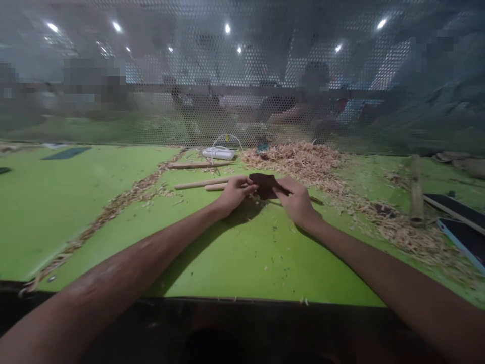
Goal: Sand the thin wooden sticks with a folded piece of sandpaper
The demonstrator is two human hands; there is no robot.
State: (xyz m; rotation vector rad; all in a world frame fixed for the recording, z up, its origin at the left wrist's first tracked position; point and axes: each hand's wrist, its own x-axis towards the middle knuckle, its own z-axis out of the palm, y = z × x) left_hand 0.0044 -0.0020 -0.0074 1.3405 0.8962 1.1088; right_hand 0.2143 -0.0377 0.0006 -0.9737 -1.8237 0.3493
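Both hands at centre, near the middle of the table (235,268), fingers curled on one dark brown sheet (263,183). Left hand (234,194) pinches its left edge, thumb toward the sheet; right hand (297,201) grips its right edge. Sheet spans the gap between them, longer side running roughly left to right.

Two pale rods (199,183) lie on the table just beyond and left of the left hand, long axes also near left-right, slightly angled; their right ends run out of sight behind that hand. Left hand is clearly the nearer to them. Whether it touches them: cannot tell. Shavings (299,161) heaped on the far side, trailing right.
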